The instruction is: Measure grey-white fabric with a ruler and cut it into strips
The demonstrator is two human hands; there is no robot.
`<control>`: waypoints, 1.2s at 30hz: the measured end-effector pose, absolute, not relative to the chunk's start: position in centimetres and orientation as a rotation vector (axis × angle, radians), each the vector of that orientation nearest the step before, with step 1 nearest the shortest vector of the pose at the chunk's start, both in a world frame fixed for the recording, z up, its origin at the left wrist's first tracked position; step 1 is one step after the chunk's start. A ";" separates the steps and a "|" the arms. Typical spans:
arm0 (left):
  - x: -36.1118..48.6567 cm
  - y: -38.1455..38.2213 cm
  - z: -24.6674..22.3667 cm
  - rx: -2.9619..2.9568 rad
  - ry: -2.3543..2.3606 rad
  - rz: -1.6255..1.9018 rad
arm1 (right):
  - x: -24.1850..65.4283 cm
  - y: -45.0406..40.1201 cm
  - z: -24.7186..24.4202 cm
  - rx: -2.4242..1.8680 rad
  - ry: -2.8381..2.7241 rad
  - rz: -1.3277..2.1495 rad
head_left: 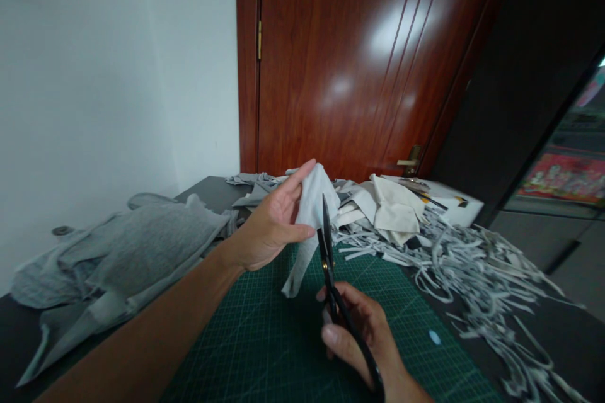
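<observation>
Above the green cutting mat (255,340), my left hand (274,220) holds up a light grey cloth piece (314,201) between its thumb and fingers. A narrow end of the cloth hangs down toward the mat. Black scissors (327,252) are in my right hand (363,330), pointing upward, with the thumb and fingers around the handles. Their blades are slightly parted and overlap the cloth's right side in view; whether they touch it cannot be told.
A crumpled grey garment (155,245) lies at the left. Many thin cloth strips (472,271) are heaped at the right. Cream cloth pieces (397,208) and a white box (460,201) sit behind, before a brown door (331,63). A small pale oval (434,337) is on the mat.
</observation>
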State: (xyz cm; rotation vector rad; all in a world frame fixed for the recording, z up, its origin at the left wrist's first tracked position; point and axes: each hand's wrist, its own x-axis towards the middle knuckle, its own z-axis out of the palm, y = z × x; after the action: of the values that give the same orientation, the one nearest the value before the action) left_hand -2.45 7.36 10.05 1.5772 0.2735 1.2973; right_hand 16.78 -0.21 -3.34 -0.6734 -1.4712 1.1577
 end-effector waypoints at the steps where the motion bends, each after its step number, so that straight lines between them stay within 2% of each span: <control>1: -2.5 7.4 10.0 1.582 0.269 1.295 | 16.7 -0.2 -3.4 -0.684 -1.467 1.149; 36: -2.3 6.7 10.0 1.544 0.280 1.252 | 16.8 -0.6 -3.3 -0.730 -1.405 1.138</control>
State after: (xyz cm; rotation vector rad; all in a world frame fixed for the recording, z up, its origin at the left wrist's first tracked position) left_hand -2.27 6.73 10.03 1.5436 0.2800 1.2516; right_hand 16.84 -0.61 -3.27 -0.7299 -1.4052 1.1380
